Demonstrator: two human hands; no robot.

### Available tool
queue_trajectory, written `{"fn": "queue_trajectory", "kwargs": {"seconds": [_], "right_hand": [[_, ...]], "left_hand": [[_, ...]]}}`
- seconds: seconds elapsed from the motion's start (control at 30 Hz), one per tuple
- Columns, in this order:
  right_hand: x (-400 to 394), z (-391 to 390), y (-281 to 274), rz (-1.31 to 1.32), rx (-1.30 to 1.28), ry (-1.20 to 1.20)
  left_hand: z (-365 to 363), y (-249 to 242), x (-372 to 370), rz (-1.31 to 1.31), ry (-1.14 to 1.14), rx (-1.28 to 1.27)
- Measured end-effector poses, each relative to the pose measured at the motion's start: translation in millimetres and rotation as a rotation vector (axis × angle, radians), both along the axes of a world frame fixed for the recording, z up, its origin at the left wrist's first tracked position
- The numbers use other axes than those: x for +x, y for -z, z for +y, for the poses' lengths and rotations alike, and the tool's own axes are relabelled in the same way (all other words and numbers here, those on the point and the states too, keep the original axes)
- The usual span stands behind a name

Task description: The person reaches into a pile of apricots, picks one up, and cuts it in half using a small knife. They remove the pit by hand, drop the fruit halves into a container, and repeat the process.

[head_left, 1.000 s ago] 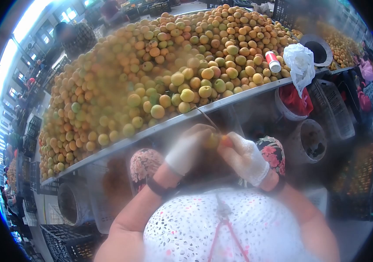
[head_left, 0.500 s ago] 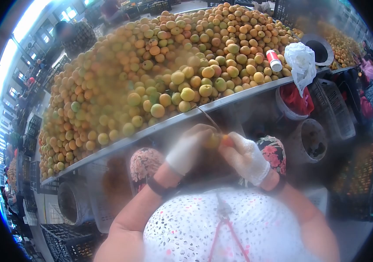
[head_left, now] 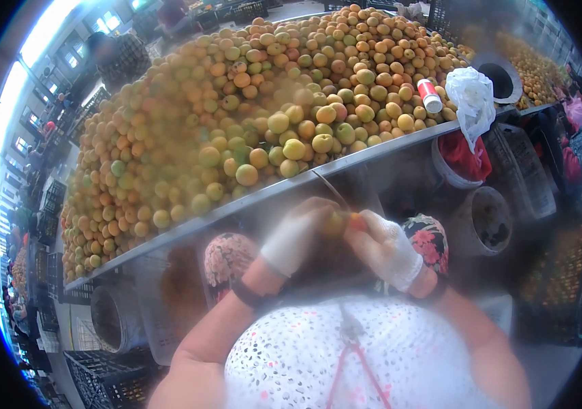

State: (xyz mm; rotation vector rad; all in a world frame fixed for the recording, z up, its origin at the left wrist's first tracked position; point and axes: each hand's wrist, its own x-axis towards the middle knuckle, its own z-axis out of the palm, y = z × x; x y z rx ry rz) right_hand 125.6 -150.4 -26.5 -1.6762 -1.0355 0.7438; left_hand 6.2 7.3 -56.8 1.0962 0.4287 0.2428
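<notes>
My left hand point(head_left: 297, 235), in a white glove, is closed around an apricot point(head_left: 334, 222), blurred and partly hidden by the fingers. Close on its right, my right hand point(head_left: 386, 249), also gloved, grips a knife point(head_left: 332, 189) with a thin, curved blade pointing up and to the left. An orange-red spot shows at the right fingertips; whether it is the handle or fruit I cannot make out. Both hands are over my lap, in front of the metal edge point(head_left: 263, 194) of a table heaped with apricots point(head_left: 246, 174).
On the heap's right lie a red-and-white bottle point(head_left: 429, 95) and a white plastic bag point(head_left: 471, 99). Below stand a bucket with red cloth point(head_left: 464, 155), another bucket point(head_left: 485, 221) and crates point(head_left: 519, 167). At left are a pale bucket point(head_left: 114, 317) and black crates point(head_left: 110, 378). People work farther off.
Both hands stay together in nearly the same place, shifted very slightly down and right in view. The knife still slants up to the left.
</notes>
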Motion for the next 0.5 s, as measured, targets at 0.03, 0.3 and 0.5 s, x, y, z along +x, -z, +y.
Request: {"fn": "queue_trajectory", "kwargs": {"seconds": [0.03, 0.3, 0.5], "right_hand": [[0.2, 0.2, 1.0, 0.031, -0.024, 0.006], [2.8, 2.5, 6.2, 0.030, -0.040, 0.004], [2.3, 2.0, 4.5, 0.067, -0.039, 0.007]], "left_hand": [[0.1, 0.3, -0.3, 0.014, 0.000, 0.008], [-0.1, -0.7, 0.8, 0.039, -0.004, 0.006], [0.2, 1.7, 1.2, 0.013, 0.009, 0.018]]}}
